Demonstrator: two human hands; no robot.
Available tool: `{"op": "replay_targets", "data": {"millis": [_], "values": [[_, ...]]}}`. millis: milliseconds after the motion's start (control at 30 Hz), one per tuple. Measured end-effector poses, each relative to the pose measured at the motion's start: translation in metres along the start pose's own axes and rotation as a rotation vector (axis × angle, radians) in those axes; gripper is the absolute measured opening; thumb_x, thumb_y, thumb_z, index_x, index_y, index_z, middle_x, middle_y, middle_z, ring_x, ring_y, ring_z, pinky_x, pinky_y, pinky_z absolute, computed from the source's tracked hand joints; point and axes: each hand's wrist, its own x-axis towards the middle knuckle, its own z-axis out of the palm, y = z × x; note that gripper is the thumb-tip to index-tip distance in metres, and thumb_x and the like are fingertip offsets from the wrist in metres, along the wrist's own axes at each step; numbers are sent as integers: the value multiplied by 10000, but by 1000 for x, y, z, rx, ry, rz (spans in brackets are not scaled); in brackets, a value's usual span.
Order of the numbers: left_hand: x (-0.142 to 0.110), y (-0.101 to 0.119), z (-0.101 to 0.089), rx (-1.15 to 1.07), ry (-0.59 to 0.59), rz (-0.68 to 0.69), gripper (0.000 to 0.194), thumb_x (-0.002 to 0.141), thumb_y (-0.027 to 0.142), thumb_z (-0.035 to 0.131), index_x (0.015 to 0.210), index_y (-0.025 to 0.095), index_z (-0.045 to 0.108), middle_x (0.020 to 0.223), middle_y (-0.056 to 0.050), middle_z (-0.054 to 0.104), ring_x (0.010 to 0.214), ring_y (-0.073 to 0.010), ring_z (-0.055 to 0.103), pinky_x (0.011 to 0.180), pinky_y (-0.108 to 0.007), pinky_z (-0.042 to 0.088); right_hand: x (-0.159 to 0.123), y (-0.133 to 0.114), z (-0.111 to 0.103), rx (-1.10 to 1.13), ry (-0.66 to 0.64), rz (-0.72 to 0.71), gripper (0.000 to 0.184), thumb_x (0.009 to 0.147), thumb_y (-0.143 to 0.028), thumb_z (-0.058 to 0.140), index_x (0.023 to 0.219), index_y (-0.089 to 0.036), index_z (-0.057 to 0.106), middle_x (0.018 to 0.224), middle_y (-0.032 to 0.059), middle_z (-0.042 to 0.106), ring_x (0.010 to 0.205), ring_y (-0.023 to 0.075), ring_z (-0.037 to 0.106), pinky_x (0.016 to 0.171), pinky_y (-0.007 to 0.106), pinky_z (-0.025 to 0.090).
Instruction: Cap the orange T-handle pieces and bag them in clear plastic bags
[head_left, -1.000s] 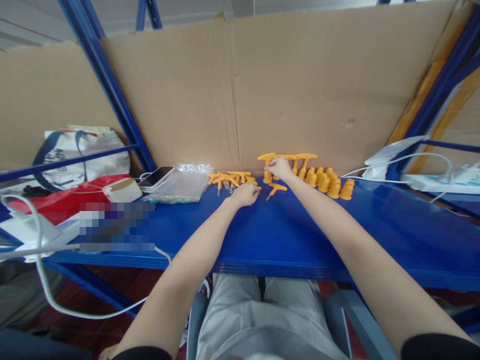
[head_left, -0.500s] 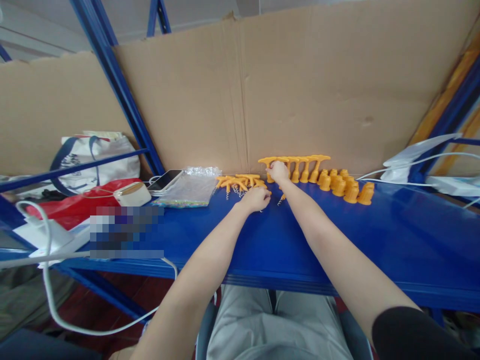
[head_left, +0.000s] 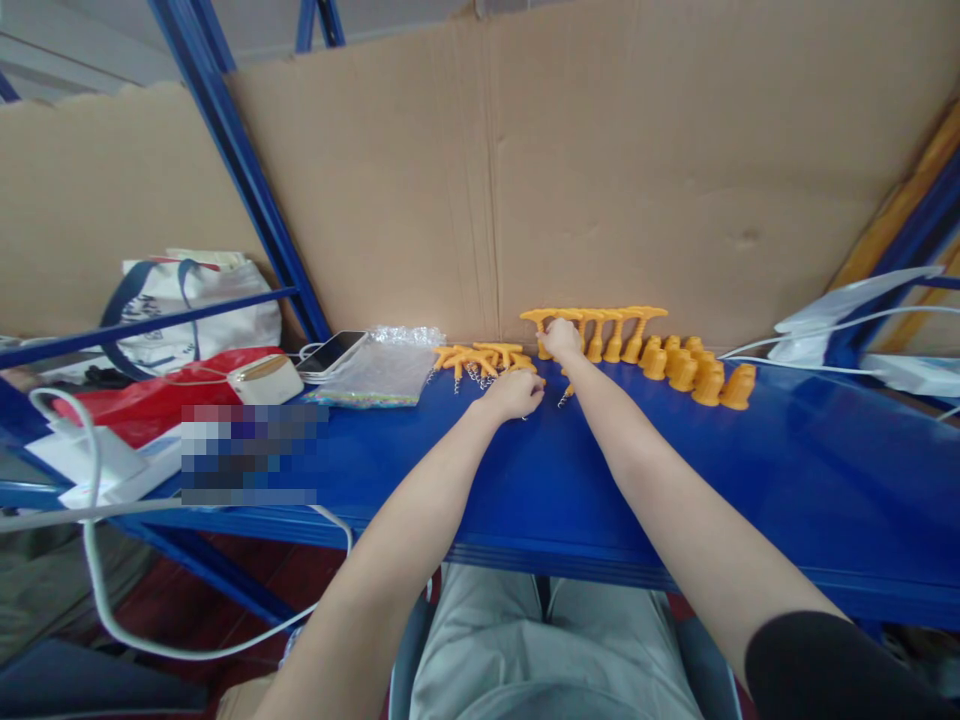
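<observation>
1. Pinching the leftmost corkscrew (head_left: 537, 318) of the far row (head_left: 613, 340) on the bench (head_left: 540, 490), my right hand (head_left: 561, 338) is using narrow fingers.
2. My left hand (head_left: 517, 394) is lying by the pile (head_left: 459, 357); I cannot tell its fingers' hold.
3. I'm favouring light pressure, sparing the row.

Cardboard (head_left: 637, 170): brown sheet across the upper frame, creased near the middle
Tote bag (head_left: 225, 307): left — white, dark blue handles
Red plastic (head_left: 154, 408): left, just below the tote bag
Phone (head_left: 335, 353): left of centre — screen dark
White cable (head_left: 202, 655): looped at lower left
</observation>
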Motion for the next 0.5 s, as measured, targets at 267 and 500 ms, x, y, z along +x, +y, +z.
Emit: {"op": "replay_targets", "data": {"millis": [267,500], "values": [[1,-1,1,-11,1,-14,269,881,185,486,924,153,750,975,-111,715,949,-238,656,881,-352,530,-4,-2,0,1,-23,13,379,945,-352,549,1200,-98,666,1210,213,682,1177,279,633,934,333,494],[1,-1,2,-8,9,-4,279,880,176,478,921,143,752,984,-123,720,948,-251,660,880,-375,533,-8,-4,2,-30,-45,7,379,946,-332,542,1239,-114,642,1242,212,664,1207,275,614,955,336,488]]}}
